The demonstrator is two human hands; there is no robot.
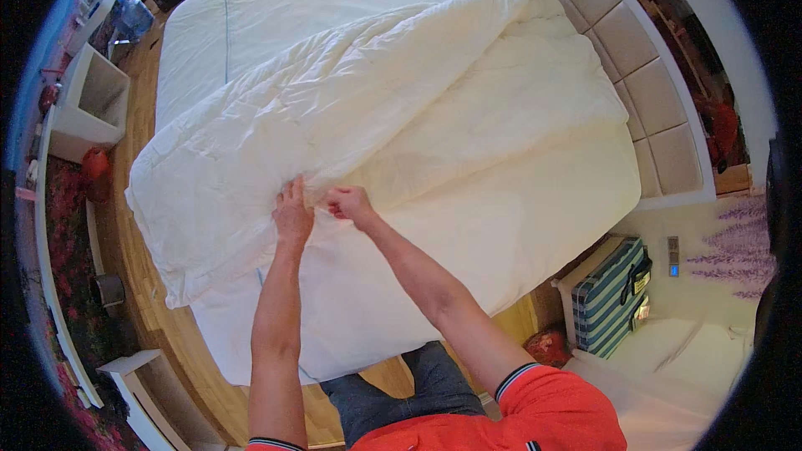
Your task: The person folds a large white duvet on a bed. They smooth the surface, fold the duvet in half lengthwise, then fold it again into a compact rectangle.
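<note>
A thick cream-white quilt [251,138] lies partly folded back across a wide bed with a white sheet [393,276]. My left hand [294,213] rests on the quilt near its folded edge, its fingers stretched out flat. Just to its right, my right hand [351,203] is closed, with the quilt's edge pinched between the fingers. The folded layer runs diagonally from the near left up to the far right corner by the headboard [660,96].
White shelf units [104,104] line the left wall, with a red container [96,171] beside them. A blue water jug [134,17] stands at the far left. Wooden floor [138,242] runs along the bed's left side. A plaid-covered box-like piece [608,301] stands at the right.
</note>
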